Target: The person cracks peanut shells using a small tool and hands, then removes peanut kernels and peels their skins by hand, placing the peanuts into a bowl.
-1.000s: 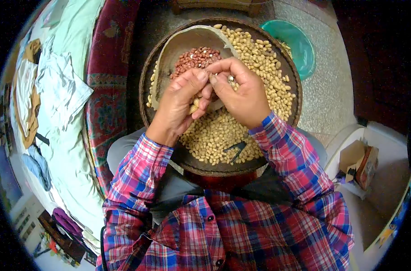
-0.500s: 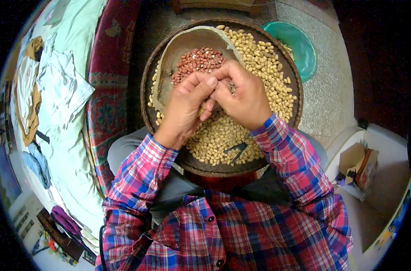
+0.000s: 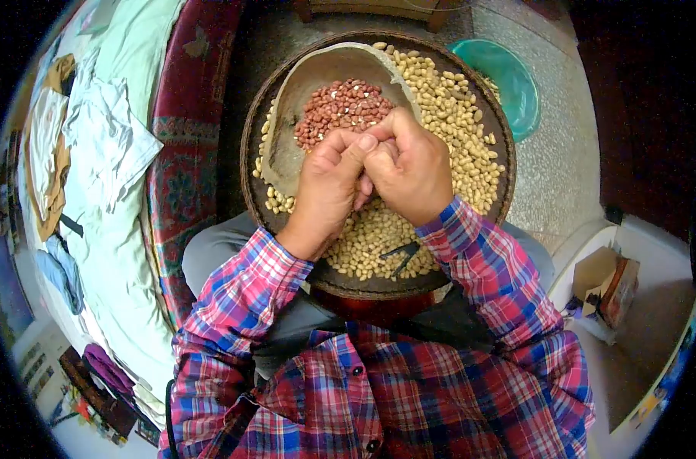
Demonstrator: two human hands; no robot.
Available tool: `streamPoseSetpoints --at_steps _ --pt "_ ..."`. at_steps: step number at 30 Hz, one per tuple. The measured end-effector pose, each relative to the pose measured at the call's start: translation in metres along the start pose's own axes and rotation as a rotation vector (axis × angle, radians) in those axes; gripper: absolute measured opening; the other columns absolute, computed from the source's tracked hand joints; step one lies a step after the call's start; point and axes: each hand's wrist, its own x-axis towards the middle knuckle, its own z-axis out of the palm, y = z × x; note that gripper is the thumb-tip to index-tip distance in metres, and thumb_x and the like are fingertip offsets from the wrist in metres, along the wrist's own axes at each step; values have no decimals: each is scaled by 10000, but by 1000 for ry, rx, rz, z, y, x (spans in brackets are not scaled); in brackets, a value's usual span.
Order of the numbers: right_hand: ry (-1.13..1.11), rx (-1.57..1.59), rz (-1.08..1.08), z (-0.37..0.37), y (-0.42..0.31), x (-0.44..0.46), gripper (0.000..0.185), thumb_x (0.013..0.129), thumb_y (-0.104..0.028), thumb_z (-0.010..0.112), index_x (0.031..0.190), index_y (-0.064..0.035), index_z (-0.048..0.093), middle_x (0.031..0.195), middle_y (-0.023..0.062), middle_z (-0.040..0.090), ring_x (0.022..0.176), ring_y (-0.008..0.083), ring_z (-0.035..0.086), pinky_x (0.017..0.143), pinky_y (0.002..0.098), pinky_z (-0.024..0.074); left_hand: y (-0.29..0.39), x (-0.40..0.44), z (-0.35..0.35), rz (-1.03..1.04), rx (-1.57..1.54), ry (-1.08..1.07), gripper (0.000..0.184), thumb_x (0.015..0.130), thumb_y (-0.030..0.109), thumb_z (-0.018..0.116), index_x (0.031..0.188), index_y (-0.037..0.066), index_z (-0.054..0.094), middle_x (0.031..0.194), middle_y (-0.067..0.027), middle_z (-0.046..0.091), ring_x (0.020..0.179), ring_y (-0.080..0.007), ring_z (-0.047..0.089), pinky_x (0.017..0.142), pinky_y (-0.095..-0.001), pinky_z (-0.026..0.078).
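Note:
My left hand [image 3: 329, 180] and my right hand [image 3: 410, 164] meet fingertip to fingertip above a round dark-rimmed tray [image 3: 246, 164]. Both are closed, thumbs and forefingers pinched together. Whatever they hold is hidden by the fingers. Unshelled peanuts [image 3: 459, 115] cover the right side and front of the tray. Just beyond my hands, a greyish shallow bowl [image 3: 290, 92] rests on the tray with shelled red peanuts [image 3: 340, 111] in it. A small black V-shaped tool [image 3: 401, 256] lies on the peanuts near my right wrist.
A green basin [image 3: 516, 92] stands on the floor behind the tray's right side. To the left is a bed [image 3: 126, 252] with clothes [image 3: 107, 145] on it. At right, a pale bin [image 3: 654, 306] holds an opened cardboard box [image 3: 596, 279].
Both hands have stayed pinched together and shifted slightly; the left moved a little right and the gap between the palms narrowed. A pale yellowish bit by the left fingers is no longer visible.

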Motion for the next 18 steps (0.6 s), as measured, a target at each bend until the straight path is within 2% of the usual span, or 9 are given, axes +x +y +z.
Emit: streamPoseSetpoints --at_steps 1,3,4,6,9,12,16,17,18 --pt "-2 1 -1 -1 2 -3 67 806 -77 586 823 -21 551 643 76 605 564 85 578 498 266 459 -2 1 -1 1 -1 2 197 940 247 549 871 63 534 647 8 551 476 -37 473 386 -168 352" --pt "-161 44 291 -3 6 -11 241 749 -164 658 975 -96 612 942 82 635 827 248 644 689 350 533 -5 2 -2 60 11 -42 193 944 239 541 862 65 528 645 9 543 481 -36 467 384 -172 346" --pt "-162 44 290 -4 7 -11 241 749 -164 658 975 -96 612 942 82 635 827 248 644 689 350 533 -2 1 -2 60 11 -41 193 944 239 541 862 65 528 645 9 543 481 -36 467 384 -172 346" --pt "-181 343 717 -3 9 -9 144 823 -128 598 931 -35 584 801 117 645 654 205 655 602 318 524 9 0 -2 -48 45 -73 189 943 234 541 861 65 522 652 4 538 490 -36 465 387 -174 343" --pt "-99 472 580 0 12 -9 103 854 -88 538 902 1 563 706 123 635 604 161 645 565 297 510 12 2 -3 -95 14 -17 184 942 230 542 868 62 519 678 -1 547 505 -40 473 395 -173 349" --pt "-143 448 547 -3 12 -6 102 858 -76 532 907 9 561 726 107 639 624 145 645 563 299 508 10 2 -5 -93 -82 -56 176 938 224 547 877 61 520 709 -8 556 517 -47 482 399 -173 355" --pt "-180 270 461 -7 18 -5 129 813 -103 586 911 -22 569 715 120 632 664 209 657 599 322 510 2 2 -4 -76 -79 -65 213 942 290 537 887 86 511 727 -10 562 504 -50 476 383 -173 352" --pt "-247 129 470 -10 18 -4 229 767 -173 661 970 -84 603 853 106 653 817 244 657 692 344 525 -7 3 -5 -25 -65 -37 181 939 248 543 887 76 518 744 -12 565 531 -48 488 394 -174 358" --pt "-254 133 467 -9 15 -4 229 767 -173 661 970 -84 603 853 106 653 817 244 657 692 344 525 -10 3 -4 25 -51 -11 149 935 206 549 888 67 525 761 -15 568 558 -45 500 404 -176 364"
